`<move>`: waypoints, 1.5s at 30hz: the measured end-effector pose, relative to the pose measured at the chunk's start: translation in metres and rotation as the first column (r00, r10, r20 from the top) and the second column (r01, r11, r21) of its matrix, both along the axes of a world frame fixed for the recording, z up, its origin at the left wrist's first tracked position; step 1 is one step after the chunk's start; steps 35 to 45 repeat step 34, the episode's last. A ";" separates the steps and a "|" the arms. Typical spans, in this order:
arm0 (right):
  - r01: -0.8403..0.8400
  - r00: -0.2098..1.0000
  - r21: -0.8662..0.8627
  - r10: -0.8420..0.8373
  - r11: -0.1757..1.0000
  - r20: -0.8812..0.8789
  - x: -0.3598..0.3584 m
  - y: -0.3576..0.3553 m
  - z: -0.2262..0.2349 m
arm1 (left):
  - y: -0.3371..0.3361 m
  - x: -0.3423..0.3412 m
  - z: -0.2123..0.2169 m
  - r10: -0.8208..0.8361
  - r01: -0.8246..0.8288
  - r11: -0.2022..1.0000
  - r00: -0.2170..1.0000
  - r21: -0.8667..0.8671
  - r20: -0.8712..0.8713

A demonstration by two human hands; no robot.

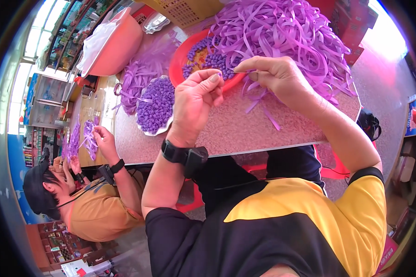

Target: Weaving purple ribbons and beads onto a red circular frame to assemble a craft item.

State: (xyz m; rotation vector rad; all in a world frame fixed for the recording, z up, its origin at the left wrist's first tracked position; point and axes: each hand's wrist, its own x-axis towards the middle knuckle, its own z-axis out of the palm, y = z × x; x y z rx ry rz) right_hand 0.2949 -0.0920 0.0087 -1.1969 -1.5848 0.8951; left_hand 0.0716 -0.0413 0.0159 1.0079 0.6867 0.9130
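Observation:
My left hand (195, 99) is raised over the table's near part, thumb and forefinger pinched on a small purple piece (220, 74), mostly covered by the fingertips. To its right, my right hand (282, 79) pinches a thin, needle-like thing (236, 72) that points toward the left fingertips. Both hands are above the near side of a red round tray (176, 69) holding small purple knotted pieces (216, 61). Left of my left wrist, a white scalloped dish (158, 134) is heaped with similar purple pieces (155, 105). Beyond my right hand lies a large heap of purple ribbons (277, 34).
Another purple ribbon pile (145, 69) lies behind the dish. Farther back stand a pink basin (120, 46) with white material and a yellow basket (185, 11). At left a co-worker (99, 207) handles purple ribbons (89, 138). Red boxes (351, 27) stand at the far right.

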 end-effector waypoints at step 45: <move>-0.111 0.991 -0.133 0.099 0.985 -0.090 -0.005 -0.005 0.004 | -0.042 0.001 -0.022 0.319 -0.205 0.899 0.911 0.386 -0.260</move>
